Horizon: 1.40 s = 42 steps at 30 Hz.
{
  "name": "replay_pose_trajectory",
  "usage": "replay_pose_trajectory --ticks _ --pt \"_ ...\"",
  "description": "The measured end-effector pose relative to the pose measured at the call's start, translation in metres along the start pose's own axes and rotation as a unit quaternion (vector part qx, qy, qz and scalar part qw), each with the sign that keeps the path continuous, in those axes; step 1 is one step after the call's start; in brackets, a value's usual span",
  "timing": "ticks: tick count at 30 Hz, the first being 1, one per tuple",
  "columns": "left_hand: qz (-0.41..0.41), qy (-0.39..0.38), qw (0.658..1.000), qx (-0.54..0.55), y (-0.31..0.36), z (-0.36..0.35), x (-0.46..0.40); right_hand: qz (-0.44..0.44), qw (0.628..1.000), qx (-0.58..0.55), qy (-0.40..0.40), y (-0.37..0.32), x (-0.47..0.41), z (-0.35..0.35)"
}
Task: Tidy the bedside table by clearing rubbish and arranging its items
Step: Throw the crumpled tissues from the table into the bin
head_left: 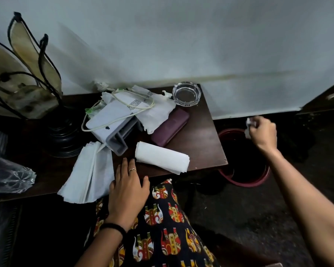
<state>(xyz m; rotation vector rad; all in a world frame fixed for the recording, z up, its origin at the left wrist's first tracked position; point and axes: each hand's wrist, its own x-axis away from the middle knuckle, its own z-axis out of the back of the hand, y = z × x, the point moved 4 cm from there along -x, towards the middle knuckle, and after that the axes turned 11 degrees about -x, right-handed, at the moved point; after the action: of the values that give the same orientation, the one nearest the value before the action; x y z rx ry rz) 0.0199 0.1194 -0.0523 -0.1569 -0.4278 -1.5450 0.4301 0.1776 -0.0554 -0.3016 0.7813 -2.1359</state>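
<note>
Two hands are working here: your right hand [261, 130] is hovering over the dark red bin [244, 157] beside the worktop [202, 135], its grip pinching a crumpled white scrap [249, 123]. Your left hand [128, 187] is lying flat and open at the front edge, touching a rolled paper [161, 158]. Behind it, a cable-draped grey box [112, 125], a maroon case [170, 127] and an empty glass ashtray [186, 92] are crowding together; the printing on the papers is too small to read.

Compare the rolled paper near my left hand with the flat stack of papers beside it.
The rolled paper is curled into a loose tube lying wholly on the table; the flat stack of papers is fanned out, overhanging the front edge. The roll looks smaller. Both are white.
</note>
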Motion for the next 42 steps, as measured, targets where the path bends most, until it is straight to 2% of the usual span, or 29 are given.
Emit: replay_pose_trajectory --ticks 7,10,15,22,28,33,37,42 --pt "0.039 -0.005 0.999 0.025 -0.003 -0.001 -0.009 -0.133 0.979 -0.012 -0.153 0.066 0.048 -0.027" --pt "0.044 -0.01 0.999 0.011 -0.001 -0.002 -0.013 -0.151 0.97 0.006 -0.189 0.073 0.053 -0.028" --pt "0.039 -0.015 0.999 -0.018 0.0 -0.001 -0.015 -0.092 0.981 0.027 -0.17 0.051 0.033 -0.009" --pt "0.026 -0.015 0.999 -0.041 0.001 -0.001 -0.012 0.085 0.988 -0.003 -0.133 -0.052 0.008 0.002" --pt "0.005 0.007 0.999 -0.042 -0.005 0.0 -0.008 0.218 0.955 -0.05 -0.193 -0.154 0.055 -0.037" --pt "-0.012 0.02 0.999 -0.036 -0.007 0.001 -0.006 0.294 0.919 -0.068 -0.254 -0.221 0.105 -0.075" --pt "-0.019 0.016 0.999 -0.036 -0.008 0.002 -0.004 0.304 0.918 -0.044 -0.251 -0.245 0.114 -0.094" --pt "-0.028 0.014 0.999 -0.015 -0.01 0.002 -0.004 0.189 0.932 0.011 -0.31 -0.24 0.1 -0.118"
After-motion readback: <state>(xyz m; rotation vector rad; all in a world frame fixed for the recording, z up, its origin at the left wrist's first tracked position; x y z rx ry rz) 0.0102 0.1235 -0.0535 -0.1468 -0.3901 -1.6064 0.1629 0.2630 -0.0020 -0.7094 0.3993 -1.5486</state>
